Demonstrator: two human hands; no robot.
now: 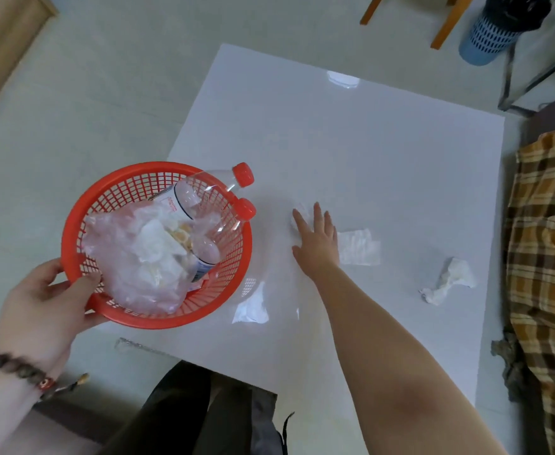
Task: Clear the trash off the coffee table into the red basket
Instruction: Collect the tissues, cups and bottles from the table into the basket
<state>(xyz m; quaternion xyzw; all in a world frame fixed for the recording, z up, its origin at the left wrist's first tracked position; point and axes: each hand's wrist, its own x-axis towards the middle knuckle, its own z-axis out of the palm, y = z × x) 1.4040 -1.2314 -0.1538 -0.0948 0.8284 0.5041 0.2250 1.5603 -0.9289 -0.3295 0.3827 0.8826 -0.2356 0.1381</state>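
Fingers of our right hand (317, 236) spread flat over a crumpled tissue (299, 211) mid-bench; our left hand (45, 303) grips the red basket (158, 244) rim. Tissue looks light and soft, so we'd pinch anywhere.

A home living room (tiled floor (105, 77)): coffee table (368, 159), plaid-covered sofa (551, 224).

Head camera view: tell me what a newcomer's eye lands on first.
The red basket at left stands out, gripped at its rim by the left hand and loaded with two red-capped bottles and a plastic bag. Next, the right hand reaches flat across the white coffee table, beside a flat tissue and a crumpled tissue further right.
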